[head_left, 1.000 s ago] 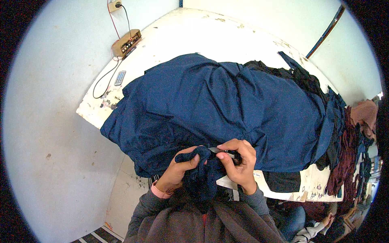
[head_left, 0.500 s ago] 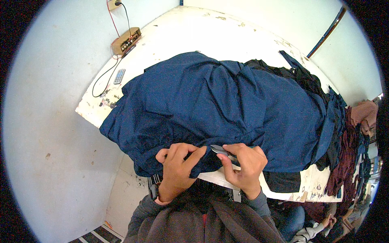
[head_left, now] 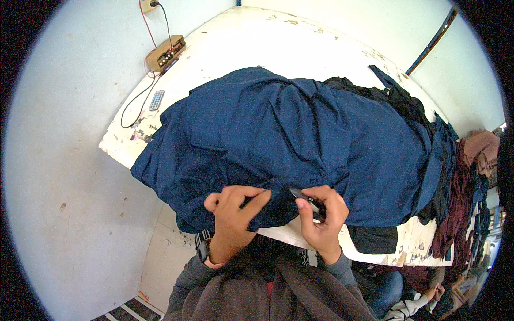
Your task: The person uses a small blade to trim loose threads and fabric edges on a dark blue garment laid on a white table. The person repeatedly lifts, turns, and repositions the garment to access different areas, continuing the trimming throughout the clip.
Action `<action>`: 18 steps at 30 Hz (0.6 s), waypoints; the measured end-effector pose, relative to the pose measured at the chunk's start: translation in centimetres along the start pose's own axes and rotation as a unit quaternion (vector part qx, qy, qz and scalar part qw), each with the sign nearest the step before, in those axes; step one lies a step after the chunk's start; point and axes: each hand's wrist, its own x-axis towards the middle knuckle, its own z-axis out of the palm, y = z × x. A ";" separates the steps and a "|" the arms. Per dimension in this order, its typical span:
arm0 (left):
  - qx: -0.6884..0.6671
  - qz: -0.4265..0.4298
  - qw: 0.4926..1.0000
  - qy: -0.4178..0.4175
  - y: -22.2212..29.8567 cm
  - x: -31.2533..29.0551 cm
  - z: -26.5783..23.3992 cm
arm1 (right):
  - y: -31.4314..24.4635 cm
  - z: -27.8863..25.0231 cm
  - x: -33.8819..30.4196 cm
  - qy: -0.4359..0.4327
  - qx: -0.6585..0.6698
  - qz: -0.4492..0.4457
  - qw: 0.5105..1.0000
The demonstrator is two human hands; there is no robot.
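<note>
A large crumpled dark-blue cloth garment [head_left: 267,123] covers much of the tabletop in front of me. At its near edge my left hand [head_left: 235,214] is closed, thumb and forefinger pinching a bit of the blue fabric. To the right, my right hand [head_left: 325,216] grips small thread snips [head_left: 297,195] between thumb and fingers. Their dark metal blades point up and left toward the left fingertips, a short gap apart from them. Part of the snips is hidden inside the right hand, and whether a thread lies between the hands is too fine to make out.
The worn white table [head_left: 235,37] meets walls at the left and back. A brown radio-like box [head_left: 165,53] with cables and a remote control [head_left: 156,100] lie at left. Black cloth [head_left: 375,239] and maroon cloth [head_left: 452,214] are at right. Another person's hands [head_left: 436,291] show lower right.
The right hand with the snips has drawn slightly back and turned, so the blades sit farther from the left fingers. The left hand has barely moved.
</note>
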 end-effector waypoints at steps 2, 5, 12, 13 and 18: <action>-0.078 -0.030 0.996 0.025 -1.8 0.1 0.5 | -1.0 0.2 0.0 -0.014 0.108 0.119 0.987; -0.354 -0.143 0.923 0.043 -2.9 0.6 0.6 | -1.1 0.7 -0.4 -0.104 0.097 0.199 0.970; -0.215 -0.268 0.937 0.070 -5.5 0.7 -0.6 | 0.6 5.1 -2.5 -0.107 0.296 0.304 0.899; -0.265 -0.329 0.902 0.089 -5.4 0.3 -0.6 | 0.5 5.6 -2.6 -0.089 0.334 0.307 0.887; -0.429 -0.364 0.813 0.149 -5.6 -1.7 -1.5 | -0.8 5.7 -1.5 -0.120 0.354 0.337 0.864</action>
